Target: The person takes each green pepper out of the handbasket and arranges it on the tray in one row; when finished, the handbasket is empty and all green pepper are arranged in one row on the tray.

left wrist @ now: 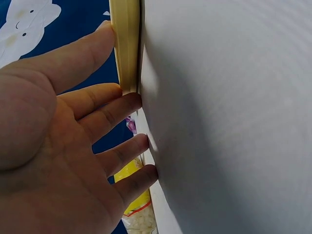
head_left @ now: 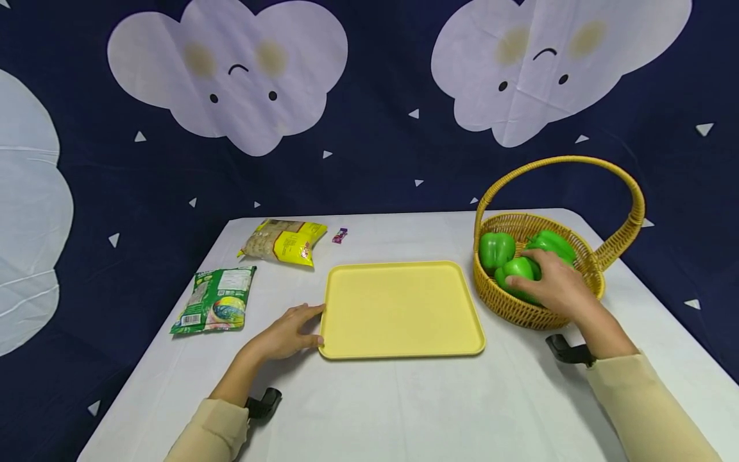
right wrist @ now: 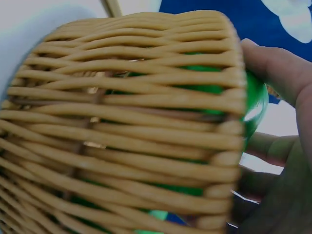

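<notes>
Your right hand (head_left: 557, 285) is down in the woven yellow wicker basket (head_left: 589, 263), fingers curled over the nearest glossy green bell pepper (head_left: 516, 273), directly beneath them. Your left hand (head_left: 287, 333), fingers relaxed, touches the flat pale-yellow plastic tray (head_left: 401, 308).

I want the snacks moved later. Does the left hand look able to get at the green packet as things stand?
Probably yes: the left hand rests at the yellow tray, and only bare tablecloth lies between it and the green packet.
</notes>
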The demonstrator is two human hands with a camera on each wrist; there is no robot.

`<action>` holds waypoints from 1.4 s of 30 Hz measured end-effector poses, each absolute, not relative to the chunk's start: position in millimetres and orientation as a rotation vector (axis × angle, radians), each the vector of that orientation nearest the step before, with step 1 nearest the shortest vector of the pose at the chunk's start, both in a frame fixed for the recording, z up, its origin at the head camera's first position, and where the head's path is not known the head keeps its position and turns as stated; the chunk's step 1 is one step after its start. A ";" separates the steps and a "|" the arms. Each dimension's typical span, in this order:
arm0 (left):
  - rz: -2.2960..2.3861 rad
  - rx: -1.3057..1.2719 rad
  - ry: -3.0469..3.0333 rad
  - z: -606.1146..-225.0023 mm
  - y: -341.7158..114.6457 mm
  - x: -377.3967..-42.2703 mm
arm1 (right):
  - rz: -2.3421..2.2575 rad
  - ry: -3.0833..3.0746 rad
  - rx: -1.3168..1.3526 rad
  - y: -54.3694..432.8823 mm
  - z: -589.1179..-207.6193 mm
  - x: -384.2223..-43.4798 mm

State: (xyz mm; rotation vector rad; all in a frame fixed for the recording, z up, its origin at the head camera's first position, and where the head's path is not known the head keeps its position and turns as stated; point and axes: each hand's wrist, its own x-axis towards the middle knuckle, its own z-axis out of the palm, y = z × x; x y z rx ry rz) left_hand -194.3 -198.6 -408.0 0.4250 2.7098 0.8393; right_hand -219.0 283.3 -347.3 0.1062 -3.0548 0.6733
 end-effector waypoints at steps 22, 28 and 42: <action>0.823 0.412 2.701 -412.3 -200.3 -196.0 | 0.727 -2.699 0.278 251.2 -324.6 -194.6; 0.837 0.400 2.700 -412.7 -200.5 -195.9 | 0.826 -2.611 0.371 234.7 -325.9 -194.5; 0.861 0.360 2.683 -411.1 -198.3 -194.0 | 1.010 -2.546 0.566 194.0 -341.8 -196.3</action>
